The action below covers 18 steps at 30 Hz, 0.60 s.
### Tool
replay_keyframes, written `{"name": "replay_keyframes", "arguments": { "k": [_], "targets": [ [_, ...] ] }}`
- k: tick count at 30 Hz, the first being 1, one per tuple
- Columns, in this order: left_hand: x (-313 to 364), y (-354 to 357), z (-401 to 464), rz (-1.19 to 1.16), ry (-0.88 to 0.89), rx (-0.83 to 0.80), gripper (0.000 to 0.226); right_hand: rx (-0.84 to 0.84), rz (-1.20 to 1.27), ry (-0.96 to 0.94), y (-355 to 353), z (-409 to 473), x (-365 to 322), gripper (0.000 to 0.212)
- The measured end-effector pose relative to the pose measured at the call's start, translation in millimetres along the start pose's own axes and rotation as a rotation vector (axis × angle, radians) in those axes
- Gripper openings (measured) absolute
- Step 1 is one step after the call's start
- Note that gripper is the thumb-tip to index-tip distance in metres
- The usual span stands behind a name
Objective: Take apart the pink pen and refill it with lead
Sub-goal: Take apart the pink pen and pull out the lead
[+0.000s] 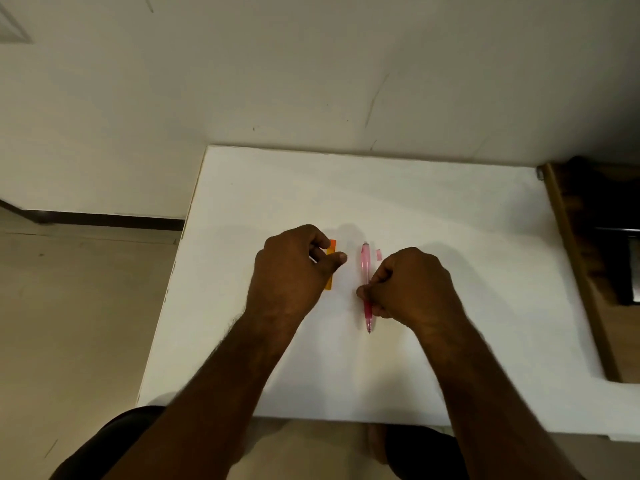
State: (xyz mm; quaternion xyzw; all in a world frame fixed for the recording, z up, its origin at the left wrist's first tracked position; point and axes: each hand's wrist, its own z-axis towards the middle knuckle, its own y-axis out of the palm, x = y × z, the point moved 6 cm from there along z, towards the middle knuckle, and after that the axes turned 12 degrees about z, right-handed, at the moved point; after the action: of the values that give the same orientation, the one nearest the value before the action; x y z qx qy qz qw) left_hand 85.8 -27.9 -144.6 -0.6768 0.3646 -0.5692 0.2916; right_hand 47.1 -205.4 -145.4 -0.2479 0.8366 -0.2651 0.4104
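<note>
Mid-table, left hand (294, 271) pinches orange lead case (330, 268); right hand (412, 285) grips pink pen (366, 271).

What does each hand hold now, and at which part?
The right hand pinches the pink pen at the lower middle of its barrel. The left hand grips the orange case near its far end.

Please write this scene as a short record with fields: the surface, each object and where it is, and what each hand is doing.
surface: white table
pink pen: lies on the table, tip toward the person
small pink piece: on the table, just right of the pen's far end, apart from it
orange case: on the table, left of the pen, partly hidden by the left hand
left hand: fingers curled round the orange case
right hand: pinches the pen near its middle
</note>
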Motion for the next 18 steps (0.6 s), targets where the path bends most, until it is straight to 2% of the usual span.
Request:
{"name": "replay_keyframes", "arguments": {
  "k": [6,11,15,18],
  "targets": [
    [-2,13,-1,0.193,0.028,-0.009,0.038,0.038,-0.099,-0.022,4,6,-2,0.040],
    [-2,17,-2,0.200,-0.022,-0.056,0.031,0.074,-0.086,-0.031,-3,8,0,0.046],
    [-5,15,-4,0.151,-0.069,-0.099,0.028,0.175,0.092,-0.079,-20,8,1,0.043],
    [1,8,-5,0.120,-0.016,-0.073,0.028,0.202,0.420,-0.121,-24,9,-1,0.030]
  ]
}}
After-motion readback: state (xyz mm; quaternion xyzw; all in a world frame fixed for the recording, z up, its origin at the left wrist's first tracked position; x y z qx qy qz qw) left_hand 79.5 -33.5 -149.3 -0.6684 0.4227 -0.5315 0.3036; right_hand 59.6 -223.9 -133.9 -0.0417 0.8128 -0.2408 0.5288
